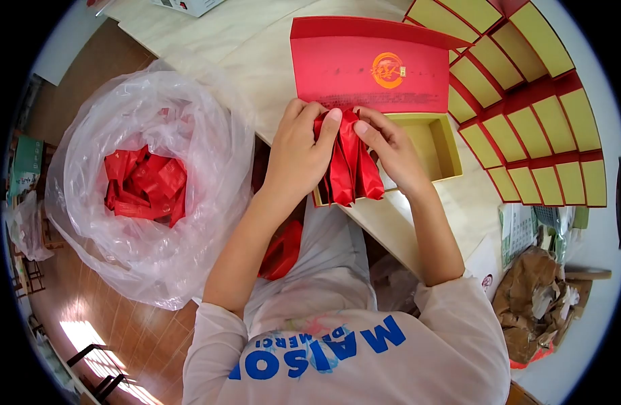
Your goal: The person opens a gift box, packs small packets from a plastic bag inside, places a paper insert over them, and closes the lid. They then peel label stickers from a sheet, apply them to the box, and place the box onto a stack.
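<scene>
Several shiny red packets [351, 165] are bunched upright between my two hands, above the near left part of an open yellow-lined box [447, 145]. My left hand [303, 138] is closed on their left side, thumb near the top. On their right side my right hand [391, 145] pinches the upper edge with thumb and fingers. The box's red lid [371, 74] stands raised behind, with a gold round emblem and dark print. Its right part shows a bare yellow inside; the packets and my hands hide much of the left part.
A large clear plastic bag [209, 135] holding red packets [145, 185] is at the left. More red packets [282, 253] lie by my lap. Rows of yellow-and-red boxes [543, 125] stand at the right on the table [256, 40]. Crumpled brown paper [530, 297] is at lower right.
</scene>
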### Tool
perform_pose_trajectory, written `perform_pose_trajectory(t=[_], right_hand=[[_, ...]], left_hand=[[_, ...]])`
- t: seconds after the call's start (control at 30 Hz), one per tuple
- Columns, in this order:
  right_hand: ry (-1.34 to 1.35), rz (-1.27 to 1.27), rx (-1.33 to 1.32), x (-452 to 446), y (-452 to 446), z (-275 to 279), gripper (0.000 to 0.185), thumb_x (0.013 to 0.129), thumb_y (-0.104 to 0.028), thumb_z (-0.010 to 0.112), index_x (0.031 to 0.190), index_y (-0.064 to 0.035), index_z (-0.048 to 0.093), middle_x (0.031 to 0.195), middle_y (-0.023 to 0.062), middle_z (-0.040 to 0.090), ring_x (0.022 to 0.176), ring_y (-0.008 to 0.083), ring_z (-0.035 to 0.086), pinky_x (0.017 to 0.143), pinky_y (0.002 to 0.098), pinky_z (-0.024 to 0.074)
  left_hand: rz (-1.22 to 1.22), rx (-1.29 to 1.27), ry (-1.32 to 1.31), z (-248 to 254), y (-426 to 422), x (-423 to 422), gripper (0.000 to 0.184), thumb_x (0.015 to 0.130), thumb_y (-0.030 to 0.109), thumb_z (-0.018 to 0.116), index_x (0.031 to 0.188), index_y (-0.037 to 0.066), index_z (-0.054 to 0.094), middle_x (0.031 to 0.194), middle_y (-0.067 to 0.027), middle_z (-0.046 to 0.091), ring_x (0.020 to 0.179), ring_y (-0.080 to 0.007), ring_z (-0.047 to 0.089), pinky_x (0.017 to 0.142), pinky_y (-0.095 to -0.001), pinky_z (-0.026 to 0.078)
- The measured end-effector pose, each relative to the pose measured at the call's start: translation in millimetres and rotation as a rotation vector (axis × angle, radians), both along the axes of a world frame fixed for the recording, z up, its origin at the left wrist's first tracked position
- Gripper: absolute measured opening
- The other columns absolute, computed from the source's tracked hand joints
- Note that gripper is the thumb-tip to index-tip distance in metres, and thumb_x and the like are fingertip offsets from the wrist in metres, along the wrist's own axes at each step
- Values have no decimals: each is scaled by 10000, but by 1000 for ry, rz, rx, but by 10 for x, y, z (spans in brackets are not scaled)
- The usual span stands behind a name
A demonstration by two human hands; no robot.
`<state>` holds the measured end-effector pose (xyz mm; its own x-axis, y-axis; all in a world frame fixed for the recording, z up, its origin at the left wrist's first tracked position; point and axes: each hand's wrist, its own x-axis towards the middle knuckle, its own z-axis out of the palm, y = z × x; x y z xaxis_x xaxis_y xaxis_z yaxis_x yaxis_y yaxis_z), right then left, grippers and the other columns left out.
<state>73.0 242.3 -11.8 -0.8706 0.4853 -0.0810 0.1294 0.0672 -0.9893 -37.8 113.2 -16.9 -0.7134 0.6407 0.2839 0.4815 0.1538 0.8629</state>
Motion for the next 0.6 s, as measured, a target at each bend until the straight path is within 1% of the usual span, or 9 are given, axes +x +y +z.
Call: perform_pose_trajectory(t=[0.13,0.2,0.27,0.33,0.37,0.43,0.47,0.53,0.6], right_hand=[[-42,-30,166,14,18,-51,488,908,-332,639,1241,13,549,851,33,614,605,57,481,515,226,397],[-13,-42,179,6,3,-70,487,904,-329,645,1233,18,553,843,48,632,609,56,482,531,226,406],[20,-53,194,-3,-18,-62,486,900,-326,652,1224,23,556,835,62,649,613,54,483,548,225,415],[9,-45,238,3,-48,-12,496,901,-310,649,1254,18,530,885,132,676,661,103,584,583,251,459],[8,-45,237,9,-72,13,496,901,-310,649,1254,18,530,885,132,676,661,103,584,583,251,459],[-88,5,420,22,-118,48,497,895,-261,653,1261,20,468,984,211,662,779,223,673,644,321,508],[-88,4,421,14,-112,-6,497,895,-261,653,1261,20,468,984,211,662,779,223,673,644,321,508],[-66,64,585,-9,-102,-134,497,869,-232,680,1209,16,415,1043,249,634,875,339,673,697,399,525],[-79,62,531,-25,-111,-112,488,854,-224,696,1167,15,407,1053,248,631,878,353,669,708,411,525]], left_hand=[[45,-11,31,4,19,38,309,925,273,551,939,-32,601,928,-166,548,869,-343,567,778,-399,453],[66,-4,107,-23,35,33,295,933,277,547,942,-14,593,889,-140,532,809,-297,559,740,-361,439],[73,-26,110,-10,29,37,281,926,274,556,943,-4,598,898,-132,537,813,-297,568,736,-363,447],[80,-48,115,-7,28,47,267,919,270,566,943,6,603,907,-125,542,817,-296,577,733,-366,455],[104,-62,145,-10,34,58,235,907,254,585,962,28,608,926,-109,544,824,-294,585,736,-366,465],[129,-76,173,-31,34,80,209,894,239,604,980,49,612,944,-94,546,830,-291,594,739,-366,474],[146,-110,240,-51,33,91,198,881,218,623,1007,67,609,971,-85,541,855,-287,595,741,-363,481],[159,-144,304,-89,39,96,205,867,197,643,1034,85,605,999,-77,536,879,-283,596,743,-359,487],[162,-150,397,-117,32,59,369,826,203,697,1150,93,561,1098,-115,492,998,-293,558,803,-374,478]])
